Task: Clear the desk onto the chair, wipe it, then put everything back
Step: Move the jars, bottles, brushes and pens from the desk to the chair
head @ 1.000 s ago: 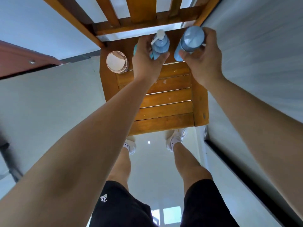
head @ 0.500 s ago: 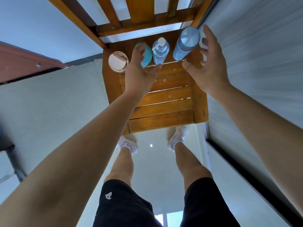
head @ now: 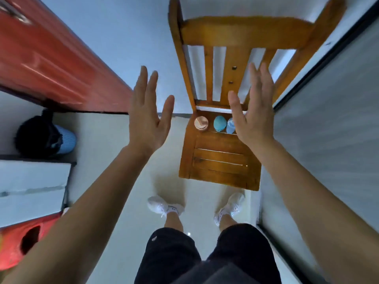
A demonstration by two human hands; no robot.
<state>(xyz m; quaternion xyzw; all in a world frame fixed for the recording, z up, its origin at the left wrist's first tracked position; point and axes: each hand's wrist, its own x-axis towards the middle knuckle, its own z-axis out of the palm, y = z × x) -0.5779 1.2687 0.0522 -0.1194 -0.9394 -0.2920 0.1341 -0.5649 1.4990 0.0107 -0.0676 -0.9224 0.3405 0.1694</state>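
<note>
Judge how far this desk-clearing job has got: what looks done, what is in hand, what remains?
Done: a copper-lidded jar, a teal container and a blue bottle stand at the back of the chair seat. In hand: nothing; left hand and right hand are open. Left: probably wiping and returning everything; the desk is out of view.

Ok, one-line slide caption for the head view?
Open, empty left hand and right hand before the wooden chair; jar, teal container and blue bottle stand along the seat's back edge.
</note>
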